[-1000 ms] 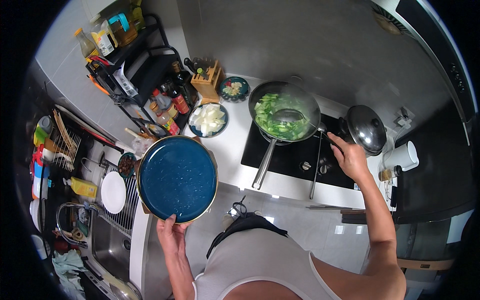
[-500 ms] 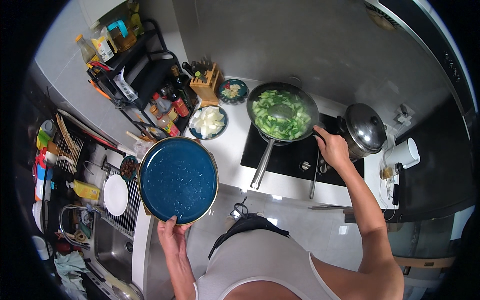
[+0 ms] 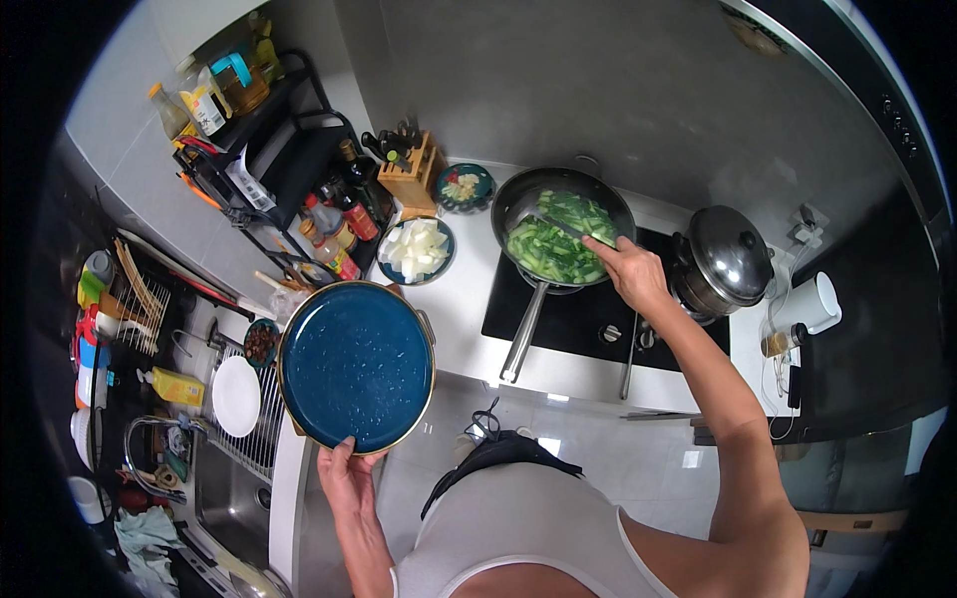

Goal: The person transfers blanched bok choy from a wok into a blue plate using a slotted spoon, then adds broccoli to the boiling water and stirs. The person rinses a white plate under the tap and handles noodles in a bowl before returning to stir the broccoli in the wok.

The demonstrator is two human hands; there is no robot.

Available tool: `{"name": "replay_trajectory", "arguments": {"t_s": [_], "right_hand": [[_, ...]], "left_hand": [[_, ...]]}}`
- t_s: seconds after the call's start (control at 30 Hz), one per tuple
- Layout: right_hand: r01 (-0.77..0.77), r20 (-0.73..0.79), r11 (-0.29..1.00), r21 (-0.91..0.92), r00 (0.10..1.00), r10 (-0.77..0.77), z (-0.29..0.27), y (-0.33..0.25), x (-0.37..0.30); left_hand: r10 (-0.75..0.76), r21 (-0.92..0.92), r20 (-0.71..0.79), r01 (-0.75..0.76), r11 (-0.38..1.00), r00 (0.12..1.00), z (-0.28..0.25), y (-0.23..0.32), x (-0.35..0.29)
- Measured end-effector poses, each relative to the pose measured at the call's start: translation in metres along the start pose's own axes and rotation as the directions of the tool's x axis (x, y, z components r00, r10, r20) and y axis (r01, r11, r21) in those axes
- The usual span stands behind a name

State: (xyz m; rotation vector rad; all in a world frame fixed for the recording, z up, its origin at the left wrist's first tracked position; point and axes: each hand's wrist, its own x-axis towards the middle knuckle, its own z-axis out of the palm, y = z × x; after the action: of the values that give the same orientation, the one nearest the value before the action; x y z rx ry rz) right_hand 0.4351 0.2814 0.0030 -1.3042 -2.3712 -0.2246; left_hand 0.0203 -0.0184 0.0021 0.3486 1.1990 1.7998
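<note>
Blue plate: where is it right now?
In the head view the blue plate is left of centre, held at its near rim by the left hand, above the counter edge beside the sink, left of the pan.

A home kitchen: a black cooktop [image 3: 598,314] set in a white counter [image 3: 464,299] carries a pan of greens [image 3: 563,234] and a lidded pot [image 3: 723,259], with a knife block [image 3: 409,169], a bottle-laden rack [image 3: 269,149] and a sink [image 3: 224,488] beside a dish drainer [image 3: 254,424].
</note>
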Motion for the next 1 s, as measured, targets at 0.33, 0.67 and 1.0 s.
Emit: {"name": "replay_trajectory", "arguments": {"t_s": [0.33,0.67,1.0], "right_hand": [[-0.021,0.102,0.985,-0.172,0.994,0.039,-0.054,0.027,-0.031],[-0.302,0.204,0.909,0.288,0.947,0.249,-0.110,0.013,-0.038],[-0.301,0.199,0.938,0.172,0.943,0.266,-0.123,0.009,-0.031]], "left_hand": [[-0.005,-0.024,0.011,0.006,1.000,1.000,0.005,-0.006,0.005],[-0.029,-0.022,0.030,0.030,0.999,0.999,0.000,-0.007,0.018],[-0.038,-0.011,0.057,0.039,0.999,0.998,0.006,-0.006,0.022]]}}
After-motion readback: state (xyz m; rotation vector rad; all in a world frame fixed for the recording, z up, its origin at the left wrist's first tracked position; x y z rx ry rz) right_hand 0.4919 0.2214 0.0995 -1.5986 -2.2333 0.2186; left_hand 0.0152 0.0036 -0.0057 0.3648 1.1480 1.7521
